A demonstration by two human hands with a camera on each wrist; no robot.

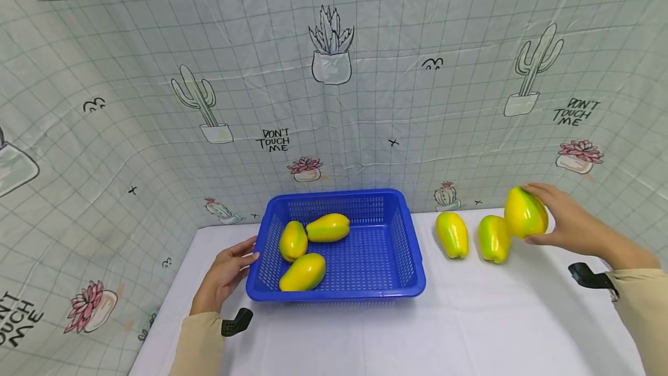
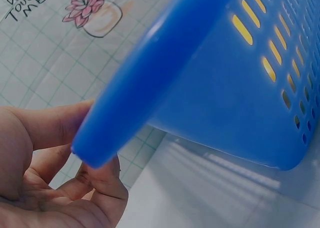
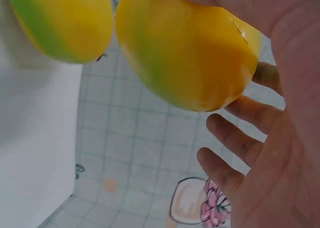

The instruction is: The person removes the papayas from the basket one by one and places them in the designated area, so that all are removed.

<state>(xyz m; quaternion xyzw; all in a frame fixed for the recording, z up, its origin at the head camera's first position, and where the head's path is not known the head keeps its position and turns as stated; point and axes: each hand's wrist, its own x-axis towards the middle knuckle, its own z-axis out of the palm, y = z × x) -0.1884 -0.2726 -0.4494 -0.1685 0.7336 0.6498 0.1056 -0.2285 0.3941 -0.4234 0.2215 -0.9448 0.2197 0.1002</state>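
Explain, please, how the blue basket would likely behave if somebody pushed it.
The basket seems stiff: its rim and walls show no sag. It is probably light for its size, because its walls and floor are full of holes. It looks unlikely to tip, being wide and low.

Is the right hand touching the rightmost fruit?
Touching. The right wrist view shows the right hand against the fruit, its thumb over one side and a finger behind.
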